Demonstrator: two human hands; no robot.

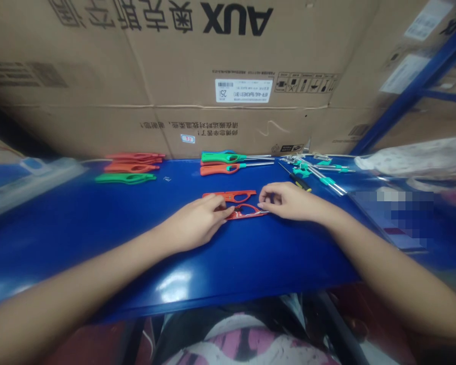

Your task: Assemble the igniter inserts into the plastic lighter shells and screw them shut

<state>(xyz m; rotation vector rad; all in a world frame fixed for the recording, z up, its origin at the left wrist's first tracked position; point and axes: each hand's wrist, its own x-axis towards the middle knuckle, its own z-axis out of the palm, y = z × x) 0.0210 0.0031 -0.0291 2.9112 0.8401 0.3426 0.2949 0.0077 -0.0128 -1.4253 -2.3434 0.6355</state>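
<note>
cardboard carton marked AUX (228,76): stood like a wall along the far edge of the blue worktop (99,238), print upside down; judged stacked stock, doubling as a backstop for loose parts

blue rack upright (414,86): slanting up from the worktop's far right corner

pale cloth bundle (414,157): off the worktop's right end, blurred

left hand (193,223): at the worktop's middle, palm down, fingers pressed together, tips bearing on the left end of the nearer orange shell half (247,213); judged a hold-down against sliding

right hand (289,202): just right of the worktop's middle, thumb and forefinger pinched at that shell's right tip, other fingers curled; whether on the plastic or on some small part there, cannot tell

heap of orange and green handle shells (131,167): worktop's far left, well apart from both hands, grouped by kind, probably for easy picking

long-nosed lighters (228,162): worktop's far middle, green beside orange, nozzles to the right

metal tubes with teal collars (323,172): worktop's far right, loosely fanned

nearer orange shell half: flat at the worktop's middle, between both hands

second orange shell half (231,195): just beyond, parallel

screwdriver (299,182): black and yellow handle, just behind the right hand, kept near
</note>
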